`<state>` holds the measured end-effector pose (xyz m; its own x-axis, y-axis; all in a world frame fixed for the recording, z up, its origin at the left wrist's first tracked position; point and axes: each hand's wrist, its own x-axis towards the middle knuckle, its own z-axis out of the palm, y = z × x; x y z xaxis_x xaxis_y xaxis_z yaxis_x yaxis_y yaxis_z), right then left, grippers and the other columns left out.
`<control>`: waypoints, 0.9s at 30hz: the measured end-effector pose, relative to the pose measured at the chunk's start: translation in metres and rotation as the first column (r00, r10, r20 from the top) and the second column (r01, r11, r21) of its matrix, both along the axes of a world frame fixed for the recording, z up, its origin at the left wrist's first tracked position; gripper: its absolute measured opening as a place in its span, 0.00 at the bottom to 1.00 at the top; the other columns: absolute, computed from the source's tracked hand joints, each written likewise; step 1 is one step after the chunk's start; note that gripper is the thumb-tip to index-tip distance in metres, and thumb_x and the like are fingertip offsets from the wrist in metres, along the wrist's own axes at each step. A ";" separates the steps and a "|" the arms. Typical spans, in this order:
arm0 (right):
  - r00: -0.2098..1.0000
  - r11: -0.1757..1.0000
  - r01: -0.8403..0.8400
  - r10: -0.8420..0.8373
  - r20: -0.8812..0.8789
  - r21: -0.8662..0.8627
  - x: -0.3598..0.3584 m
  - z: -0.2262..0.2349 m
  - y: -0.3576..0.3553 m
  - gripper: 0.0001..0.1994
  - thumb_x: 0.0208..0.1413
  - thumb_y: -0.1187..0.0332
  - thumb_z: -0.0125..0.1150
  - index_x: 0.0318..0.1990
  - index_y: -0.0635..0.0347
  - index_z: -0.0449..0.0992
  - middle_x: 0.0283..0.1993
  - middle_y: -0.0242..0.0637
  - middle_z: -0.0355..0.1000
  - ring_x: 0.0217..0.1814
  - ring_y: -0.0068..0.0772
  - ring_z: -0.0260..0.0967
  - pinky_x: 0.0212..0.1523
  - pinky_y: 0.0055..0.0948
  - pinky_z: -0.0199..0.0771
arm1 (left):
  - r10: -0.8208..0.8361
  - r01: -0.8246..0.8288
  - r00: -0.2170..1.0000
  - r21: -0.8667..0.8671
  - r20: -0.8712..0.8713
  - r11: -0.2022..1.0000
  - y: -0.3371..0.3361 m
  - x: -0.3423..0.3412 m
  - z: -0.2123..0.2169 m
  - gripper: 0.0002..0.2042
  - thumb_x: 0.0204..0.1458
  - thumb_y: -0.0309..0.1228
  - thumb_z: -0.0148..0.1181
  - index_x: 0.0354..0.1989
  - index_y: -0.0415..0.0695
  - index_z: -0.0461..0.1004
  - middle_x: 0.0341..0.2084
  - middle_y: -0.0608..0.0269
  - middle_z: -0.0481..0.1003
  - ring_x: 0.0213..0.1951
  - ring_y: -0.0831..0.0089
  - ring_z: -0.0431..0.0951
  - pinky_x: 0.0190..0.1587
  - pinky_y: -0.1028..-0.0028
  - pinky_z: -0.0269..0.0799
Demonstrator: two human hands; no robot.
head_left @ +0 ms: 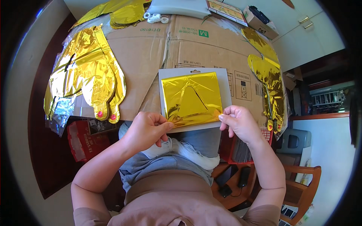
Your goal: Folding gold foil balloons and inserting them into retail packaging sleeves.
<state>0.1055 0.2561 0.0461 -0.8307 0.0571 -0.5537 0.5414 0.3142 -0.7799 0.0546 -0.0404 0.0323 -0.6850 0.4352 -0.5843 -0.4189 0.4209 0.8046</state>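
Observation:
A folded gold foil balloon (191, 98) lies on a pale card (224, 81) with a hanging slot at its top, at the near edge of the cardboard-covered table. My left hand (150, 129) pinches the balloon's lower left corner between thumb and finger. At the opposite lower corner, my right hand (239, 122) has a pinch grip on the foil too. The remaining fingers of both hands curl below the card's near edge. Further flat gold foil balloons (85, 62) are piled on the left, and another pile (268, 73) hangs over the table's right side.
Flattened cardboard (145, 56) covers the table. Along its far edge are more gold foil (126, 15), white ribbon rolls (155, 18), a white plastic stack (179, 7) and a box (260, 22). A red crate (236, 160) and a wooden chair (304, 171) stand low on the right.

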 end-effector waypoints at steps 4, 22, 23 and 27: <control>1.000 0.999 -0.002 0.002 -0.006 0.053 -0.002 0.001 -0.004 0.07 0.65 0.69 0.61 0.39 0.65 0.76 0.26 0.37 0.77 0.15 0.15 0.63 0.17 0.16 0.63 | -0.024 0.024 1.000 -0.024 0.005 0.999 0.002 -0.002 0.002 0.11 0.62 0.32 0.63 0.36 0.34 0.78 0.19 0.61 0.78 0.16 0.82 0.74 0.19 0.80 0.68; 0.998 0.991 -0.027 0.034 -0.050 0.134 0.000 -0.003 -0.006 0.09 0.63 0.69 0.62 0.41 0.70 0.78 0.27 0.37 0.77 0.20 0.18 0.70 0.21 0.21 0.72 | -0.067 0.056 0.991 -0.086 -0.119 0.995 -0.002 -0.001 0.001 0.16 0.59 0.36 0.61 0.32 0.32 0.81 0.17 0.59 0.79 0.17 0.79 0.76 0.21 0.76 0.73; 0.998 0.991 -0.026 0.033 -0.053 0.130 0.000 -0.002 -0.006 0.09 0.63 0.69 0.62 0.41 0.70 0.78 0.27 0.37 0.77 0.21 0.18 0.70 0.21 0.21 0.72 | -0.078 0.067 0.990 -0.092 -0.118 0.994 -0.002 -0.001 0.002 0.16 0.60 0.37 0.60 0.32 0.33 0.81 0.17 0.59 0.79 0.17 0.79 0.76 0.21 0.75 0.73; 0.998 0.992 -0.035 0.041 -0.049 0.125 -0.001 -0.001 -0.005 0.10 0.63 0.69 0.62 0.40 0.69 0.78 0.27 0.36 0.77 0.23 0.17 0.72 0.21 0.21 0.73 | -0.134 0.121 0.984 -0.106 -0.116 0.987 -0.002 -0.004 0.004 0.18 0.62 0.38 0.57 0.29 0.33 0.80 0.17 0.59 0.78 0.17 0.77 0.76 0.21 0.74 0.73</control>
<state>0.1050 0.2511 0.0448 -0.8607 0.0906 -0.5011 0.4876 0.4300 -0.7598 0.0509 -0.0427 0.0359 -0.6964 0.4681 -0.5439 -0.2577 0.5443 0.7983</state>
